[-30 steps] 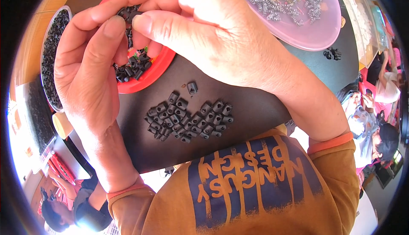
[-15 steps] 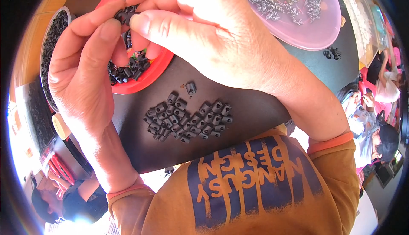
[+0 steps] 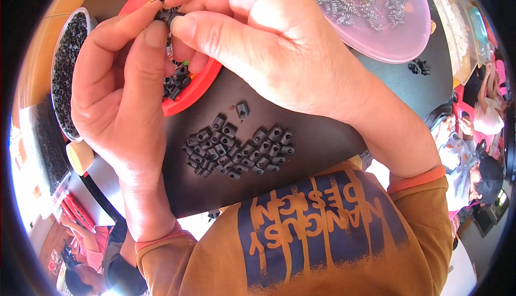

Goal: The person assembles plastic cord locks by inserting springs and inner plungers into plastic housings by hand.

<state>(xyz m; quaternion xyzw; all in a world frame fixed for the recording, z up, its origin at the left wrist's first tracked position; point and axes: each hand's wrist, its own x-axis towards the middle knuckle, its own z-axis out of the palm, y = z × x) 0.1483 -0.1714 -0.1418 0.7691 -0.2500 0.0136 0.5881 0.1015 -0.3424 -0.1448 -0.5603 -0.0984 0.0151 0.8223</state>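
Observation:
My left hand (image 3: 121, 97) and my right hand (image 3: 274, 54) meet over the red plate (image 3: 203, 89). Their thumbs and fingers pinch a small black plastic cord lock (image 3: 167, 14) between them, partly hidden by the fingertips. More small black parts (image 3: 174, 85) lie on the plate below my hands. A cluster of short black barrel pieces (image 3: 236, 148), each with a hole, lies on the dark table nearer to me. One black barrel piece (image 3: 242, 109) sits slightly apart from it.
A translucent pink tray (image 3: 387, 46) of small metal springs (image 3: 357, 0) stands at the far right, with a few black parts (image 3: 419, 67) beside it. At the left is a clear tub (image 3: 70, 76) full of black pieces. Other people sit at both sides.
Both hands have shifted slightly to the right, the left one more, with the cord lock still pinched between them. The pieces on the table look the same.

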